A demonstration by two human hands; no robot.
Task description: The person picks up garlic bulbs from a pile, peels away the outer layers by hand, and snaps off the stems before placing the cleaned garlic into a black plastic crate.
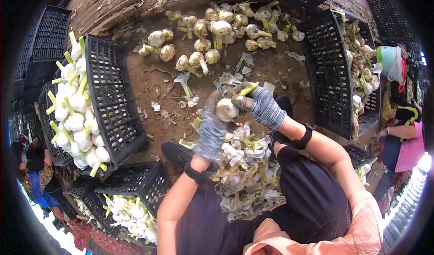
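Between my two gloved hands, in the middle of the head view, is a garlic bulb (227, 110) with a short yellow-green stem (248, 89). My left hand (211, 127) wears a grey knit glove with dirty fingertips and is closed around the bulb's left side. Coming in from the right, my right hand (266, 106) is closed at the stem and upper side of the same bulb. Below them a pile of papery garlic peelings (244, 173) lies between my legs. Unpeeled, soiled garlic bulbs (221, 28) are heaped on the ground ahead.
A black crate (110, 96) of clean white garlic stands at left, another crate (149, 178) below it. At right is a crate (328, 74) with dirty bulbs, beside a pale bucket (391, 65). Other people (403, 137) sit at the right and left edges. Loose skins litter the soil.
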